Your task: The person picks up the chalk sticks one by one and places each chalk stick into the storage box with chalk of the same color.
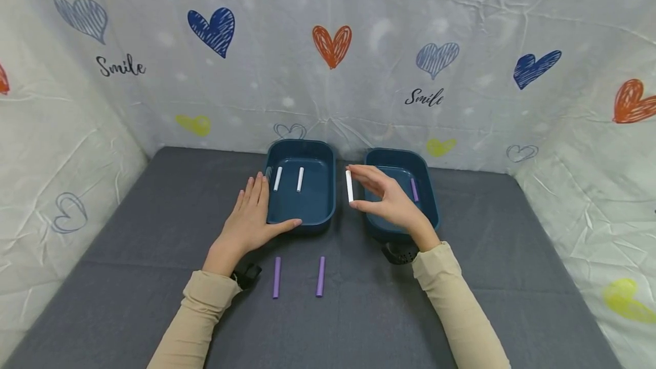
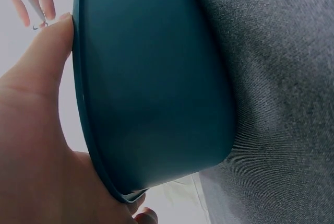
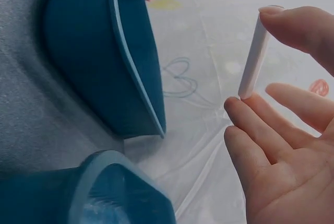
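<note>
My right hand (image 1: 386,198) pinches a white chalk stick (image 1: 349,186) by its two ends, between thumb and fingertips. It holds the stick in the air between the two blue bins, and the right wrist view shows the same white chalk (image 3: 254,59). My left hand (image 1: 248,222) rests on the left blue bin (image 1: 302,218), straight fingers along its left rim and thumb along the front rim. Inside that bin lie two white chalk sticks (image 1: 300,179). In the right blue bin (image 1: 427,187), partly covered by my right hand, lies a purple chalk stick (image 1: 414,189).
Two purple chalk sticks, a left one (image 1: 277,278) and a right one (image 1: 320,277), lie on the grey cloth (image 1: 487,278) in front of the left bin. A white curtain (image 1: 277,84) printed with hearts hangs behind and at both sides.
</note>
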Action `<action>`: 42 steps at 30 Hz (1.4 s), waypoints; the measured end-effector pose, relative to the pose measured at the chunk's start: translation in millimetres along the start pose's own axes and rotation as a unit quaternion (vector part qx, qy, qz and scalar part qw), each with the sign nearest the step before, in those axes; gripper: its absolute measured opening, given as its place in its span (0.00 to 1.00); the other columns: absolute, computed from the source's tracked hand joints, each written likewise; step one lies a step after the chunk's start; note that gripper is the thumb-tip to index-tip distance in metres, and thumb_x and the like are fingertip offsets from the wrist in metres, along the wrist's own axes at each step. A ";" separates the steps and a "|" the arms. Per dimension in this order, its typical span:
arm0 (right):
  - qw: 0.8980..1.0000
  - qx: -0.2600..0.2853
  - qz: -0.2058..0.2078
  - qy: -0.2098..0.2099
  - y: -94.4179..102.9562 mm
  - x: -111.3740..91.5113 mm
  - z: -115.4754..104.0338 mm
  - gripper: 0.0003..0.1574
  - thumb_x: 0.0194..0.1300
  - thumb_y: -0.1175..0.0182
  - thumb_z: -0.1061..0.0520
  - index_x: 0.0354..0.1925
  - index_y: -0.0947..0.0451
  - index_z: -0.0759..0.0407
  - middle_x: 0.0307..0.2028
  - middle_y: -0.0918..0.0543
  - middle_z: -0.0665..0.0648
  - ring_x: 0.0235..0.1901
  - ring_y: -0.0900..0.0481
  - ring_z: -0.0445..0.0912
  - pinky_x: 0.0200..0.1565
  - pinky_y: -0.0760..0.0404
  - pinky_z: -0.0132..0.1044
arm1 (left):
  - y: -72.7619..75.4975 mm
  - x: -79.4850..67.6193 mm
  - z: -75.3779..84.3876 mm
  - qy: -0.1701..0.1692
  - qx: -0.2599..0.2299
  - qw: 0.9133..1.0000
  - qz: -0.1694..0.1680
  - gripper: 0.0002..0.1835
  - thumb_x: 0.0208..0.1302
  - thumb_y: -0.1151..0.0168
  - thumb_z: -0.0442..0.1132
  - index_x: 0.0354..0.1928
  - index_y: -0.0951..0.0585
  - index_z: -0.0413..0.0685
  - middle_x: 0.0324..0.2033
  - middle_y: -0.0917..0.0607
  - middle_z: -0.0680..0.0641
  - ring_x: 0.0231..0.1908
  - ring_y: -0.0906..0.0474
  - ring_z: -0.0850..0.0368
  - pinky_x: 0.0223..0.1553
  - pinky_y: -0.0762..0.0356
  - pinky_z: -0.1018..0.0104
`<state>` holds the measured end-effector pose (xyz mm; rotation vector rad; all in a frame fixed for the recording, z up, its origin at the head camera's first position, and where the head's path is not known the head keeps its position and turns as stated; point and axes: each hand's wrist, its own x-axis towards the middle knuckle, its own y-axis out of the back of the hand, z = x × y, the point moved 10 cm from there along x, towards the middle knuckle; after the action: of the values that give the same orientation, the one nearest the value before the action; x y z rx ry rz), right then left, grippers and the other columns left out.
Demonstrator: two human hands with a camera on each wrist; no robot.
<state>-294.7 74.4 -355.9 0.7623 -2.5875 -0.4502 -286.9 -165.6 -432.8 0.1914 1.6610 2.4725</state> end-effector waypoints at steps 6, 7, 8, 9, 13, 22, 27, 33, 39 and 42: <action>1.000 -0.003 -0.006 -0.003 2.6 12.0 3.4 0.42 0.64 0.33 0.64 0.73 0.37 0.61 0.67 0.33 0.59 0.69 0.35 0.51 0.70 0.37 0.44 | 0.3 0.9 -0.5 -0.001 0.002 1.000 0.004 0.71 0.52 0.49 0.82 0.77 0.63 0.35 0.77 0.66 0.37 0.76 0.71 0.41 0.74 0.66 0.41; 1.000 -0.004 -0.009 -0.005 2.4 14.3 3.5 0.42 0.65 0.33 0.64 0.73 0.38 0.61 0.67 0.33 0.59 0.70 0.35 0.51 0.70 0.37 0.44 | 0.2 1.0 -0.7 -0.001 0.003 1.000 0.003 0.71 0.52 0.49 0.83 0.77 0.64 0.35 0.77 0.67 0.37 0.76 0.71 0.41 0.73 0.66 0.41; 1.000 -0.008 -0.011 -0.006 2.2 16.6 3.3 0.42 0.65 0.33 0.64 0.73 0.38 0.61 0.67 0.33 0.60 0.70 0.35 0.51 0.70 0.37 0.45 | 0.2 1.1 -0.9 -0.001 0.003 1.000 0.004 0.71 0.52 0.49 0.82 0.77 0.64 0.35 0.77 0.66 0.37 0.76 0.71 0.40 0.73 0.66 0.41; 1.000 -0.012 -0.014 -0.008 1.9 19.0 3.5 0.43 0.65 0.33 0.63 0.73 0.38 0.61 0.68 0.34 0.60 0.70 0.36 0.51 0.70 0.37 0.46 | 0.1 1.1 -1.0 -0.001 0.002 1.000 0.004 0.71 0.52 0.49 0.83 0.77 0.64 0.35 0.77 0.66 0.37 0.76 0.71 0.40 0.73 0.66 0.41; 0.999 -0.036 -0.022 -0.023 1.6 28.2 5.1 0.43 0.65 0.33 0.62 0.74 0.38 0.58 0.69 0.34 0.59 0.70 0.36 0.49 0.70 0.37 0.45 | -0.3 1.3 -0.8 0.000 0.001 1.000 0.002 0.71 0.52 0.50 0.83 0.77 0.64 0.34 0.77 0.66 0.36 0.76 0.72 0.40 0.73 0.66 0.40; 0.994 -0.089 -0.049 -0.037 -3.0 46.4 5.9 0.44 0.65 0.33 0.60 0.74 0.40 0.63 0.69 0.35 0.60 0.71 0.37 0.52 0.69 0.36 0.50 | 0.0 2.5 -0.4 0.007 0.007 1.000 -0.002 0.71 0.52 0.48 0.82 0.77 0.63 0.34 0.77 0.66 0.36 0.76 0.71 0.40 0.73 0.66 0.40; 0.986 -0.142 -0.069 -0.048 -7.6 58.1 10.0 0.45 0.64 0.32 0.57 0.74 0.40 0.63 0.69 0.36 0.61 0.70 0.35 0.52 0.68 0.33 0.49 | -0.8 1.7 -1.9 0.011 -0.001 1.000 -0.006 0.72 0.51 0.49 0.83 0.77 0.64 0.35 0.77 0.67 0.37 0.76 0.72 0.40 0.73 0.68 0.41; 0.966 -0.231 -0.097 -0.063 -13.0 74.4 14.9 0.46 0.63 0.32 0.54 0.73 0.39 0.63 0.69 0.34 0.61 0.67 0.34 0.52 0.66 0.32 0.49 | -1.6 1.6 -3.6 0.011 0.002 1.000 -0.009 0.72 0.51 0.50 0.84 0.77 0.65 0.36 0.77 0.68 0.38 0.76 0.73 0.41 0.73 0.68 0.41; 0.948 -0.273 -0.134 -0.098 -23.1 88.3 24.3 0.45 0.64 0.33 0.53 0.74 0.39 0.61 0.69 0.34 0.61 0.67 0.36 0.55 0.64 0.30 0.50 | 0.1 1.1 -2.1 0.010 0.004 1.000 -0.010 0.72 0.51 0.51 0.84 0.77 0.66 0.36 0.77 0.68 0.37 0.76 0.73 0.40 0.73 0.66 0.40; 0.935 -0.295 -0.149 -0.126 -25.9 93.2 30.9 0.45 0.64 0.32 0.53 0.74 0.39 0.60 0.70 0.35 0.61 0.67 0.36 0.55 0.63 0.30 0.50 | 0.5 1.0 -0.2 0.008 0.003 1.000 -0.009 0.72 0.51 0.50 0.84 0.77 0.65 0.35 0.77 0.67 0.37 0.76 0.72 0.39 0.73 0.66 0.39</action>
<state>-369.3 6.3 -366.5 0.9107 -2.3369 -1.4210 -287.9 -165.8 -432.4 0.1561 1.6696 2.4627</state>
